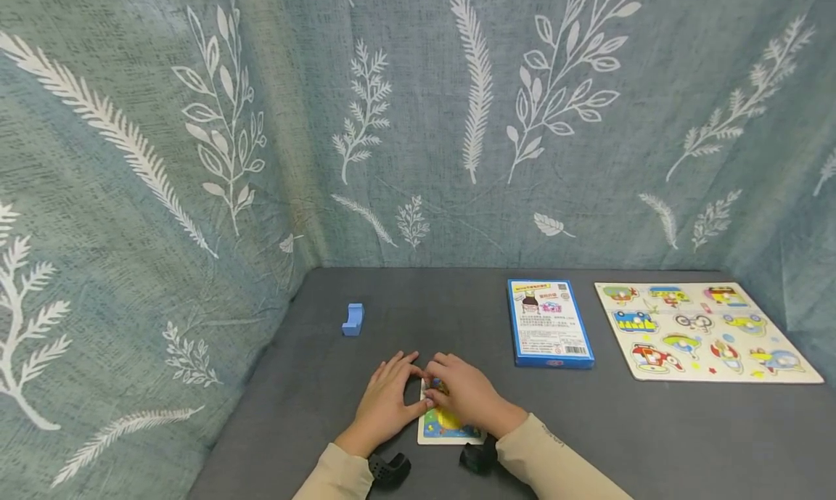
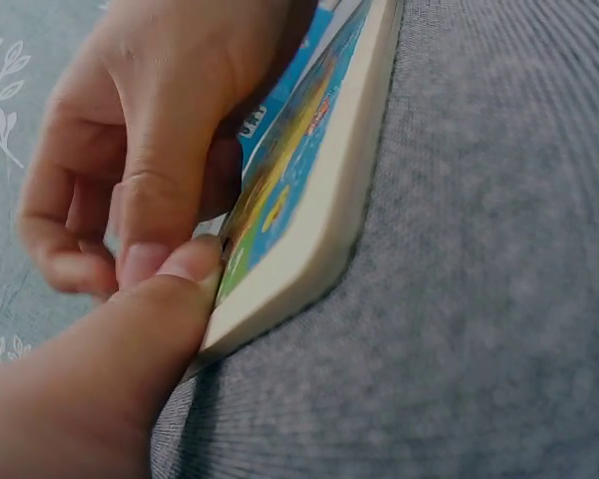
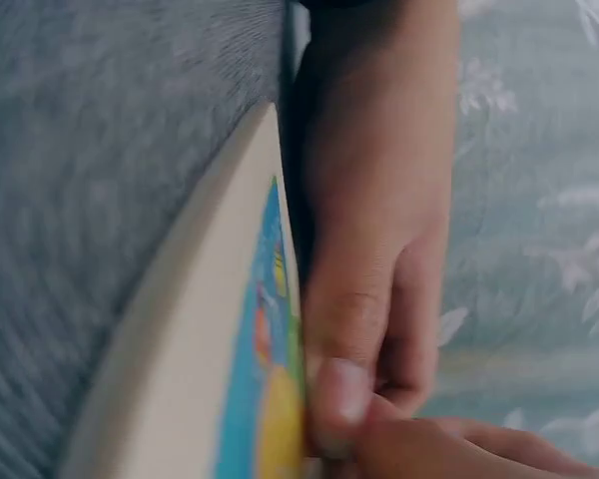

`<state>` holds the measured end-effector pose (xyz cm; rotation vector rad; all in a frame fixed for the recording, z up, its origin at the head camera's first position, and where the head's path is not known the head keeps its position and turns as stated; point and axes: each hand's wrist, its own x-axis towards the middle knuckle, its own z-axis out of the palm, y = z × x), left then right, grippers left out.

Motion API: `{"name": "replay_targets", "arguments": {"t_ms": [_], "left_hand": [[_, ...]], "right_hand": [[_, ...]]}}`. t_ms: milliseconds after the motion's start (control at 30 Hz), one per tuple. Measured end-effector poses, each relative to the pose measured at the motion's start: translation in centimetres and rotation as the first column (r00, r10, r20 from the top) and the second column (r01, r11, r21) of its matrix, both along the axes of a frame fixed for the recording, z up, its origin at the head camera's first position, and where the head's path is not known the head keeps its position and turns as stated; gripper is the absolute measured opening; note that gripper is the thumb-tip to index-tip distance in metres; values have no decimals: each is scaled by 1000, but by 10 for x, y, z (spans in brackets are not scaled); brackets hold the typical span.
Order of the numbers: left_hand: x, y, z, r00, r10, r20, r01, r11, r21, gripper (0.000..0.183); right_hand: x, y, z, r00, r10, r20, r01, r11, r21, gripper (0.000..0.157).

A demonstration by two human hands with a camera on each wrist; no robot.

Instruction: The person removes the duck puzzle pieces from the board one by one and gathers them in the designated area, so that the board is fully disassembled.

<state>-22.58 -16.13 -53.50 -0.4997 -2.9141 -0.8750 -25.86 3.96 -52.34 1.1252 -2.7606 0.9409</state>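
A small picture board point(image 1: 451, 433) with a pale border and a blue, yellow and green picture lies flat on the table in front of me. My left hand point(image 1: 385, 402) lies at its left side, fingers spread and fairly straight. In the left wrist view, the left thumb point(image 2: 130, 329) presses the board's edge near a corner. My right hand point(image 1: 466, 391) reaches over the board from the right, its fingers bent and its thumb low at the left border. The two hands' fingertips meet there. Whatever lies under the right fingertips is hidden.
A light-blue notched block point(image 1: 353, 319) stands farther back on the left of the dark table point(image 1: 431, 311). A blue-edged box point(image 1: 551, 326) lies at the back right. Beside it is a large pale board point(image 1: 705, 333) with several vehicle pieces. A patterned curtain point(image 1: 418, 123) hangs behind.
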Motion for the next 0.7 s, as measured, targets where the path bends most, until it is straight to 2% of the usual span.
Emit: {"name": "replay_targets", "arguments": {"t_ms": [67,133,233,367,467,533,600,700], "left_hand": [[0,0,1,1000,-1,10,1,1000,1,48],[-1,1,3,1000,-2,19,2,1000,3,50],[-2,3,3,1000,1,18,-1,1000,3,50],[-3,6,2,1000,0,10,0,1000,2,52],[-2,6,1,1000,2,8,-2,1000,0,53],[-2,5,-1,1000,11,10,-11,1000,-2,53],[-2,4,-1,1000,21,3,-21,1000,-1,52],[-3,5,-1,1000,21,-1,-21,1000,1,51]], "right_hand": [[-5,4,-4,994,9,109,4,994,-113,17],[-8,7,-7,977,21,214,27,975,-222,19],[-11,12,-5,948,27,317,69,955,-289,15],[-12,28,11,940,2,341,106,949,-298,6],[-10,51,28,939,-34,342,142,945,-295,9],[-8,69,36,930,-69,362,176,946,-273,13],[-6,87,35,917,-97,387,205,947,-249,18],[-1,106,24,908,-145,393,236,952,-195,20]]}}
